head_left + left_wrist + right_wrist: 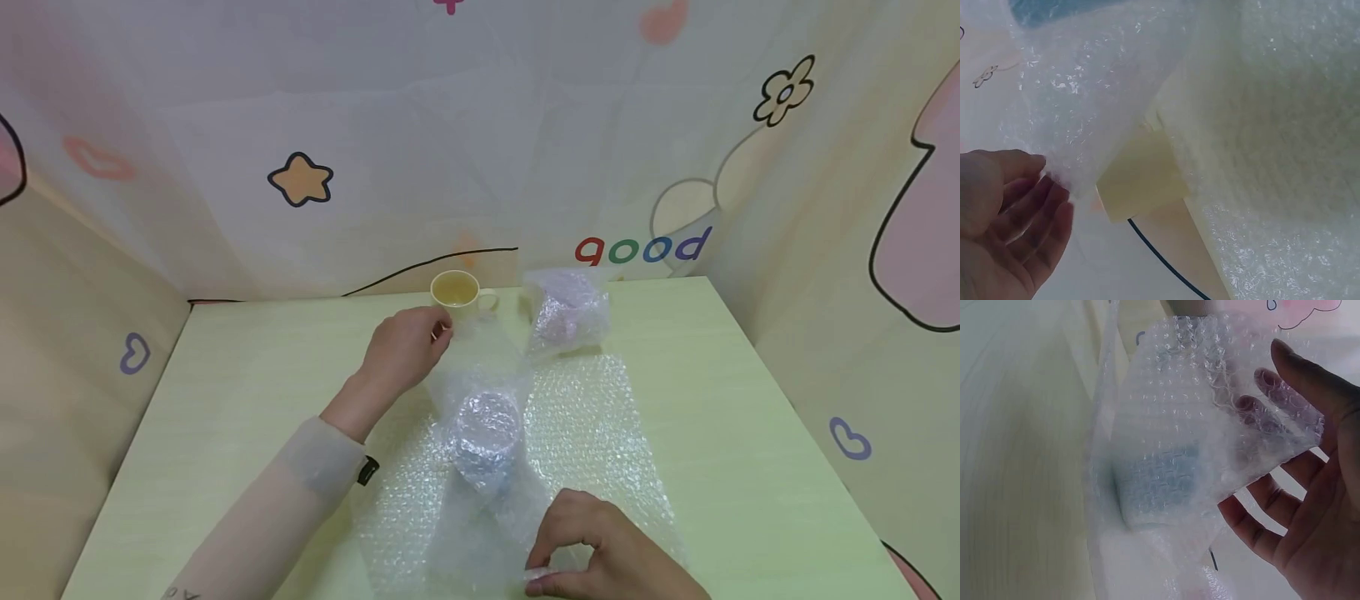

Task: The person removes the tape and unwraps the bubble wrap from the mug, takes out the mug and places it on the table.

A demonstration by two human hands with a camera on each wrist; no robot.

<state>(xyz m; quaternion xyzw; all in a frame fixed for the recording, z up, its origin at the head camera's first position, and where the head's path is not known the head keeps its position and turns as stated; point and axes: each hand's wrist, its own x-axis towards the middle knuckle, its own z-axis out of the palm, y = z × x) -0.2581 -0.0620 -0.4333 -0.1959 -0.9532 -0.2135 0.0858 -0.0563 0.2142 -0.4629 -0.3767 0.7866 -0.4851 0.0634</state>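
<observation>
A round, light-blue, cup-like thing (1157, 481) stands under a layer of bubble wrap (487, 425) in the middle of the table; the wrap blurs its details. My left hand (408, 346) is at the far end of the wrap, thumb and fingertips pinching its corner, as the left wrist view shows. Close to me, my right hand (600, 546) pinches the near end of the wrap between thumb and fingers. In the right wrist view, some of its fingers show through the clear plastic.
Just beyond my left hand stands a yellow mug (455, 292), handle to the right. A bundle in bubble wrap (567, 310) sits at the back right. Another flat sheet of bubble wrap (600, 433) lies underneath on the table (750, 467). Printed cloth (480, 150) hangs behind.
</observation>
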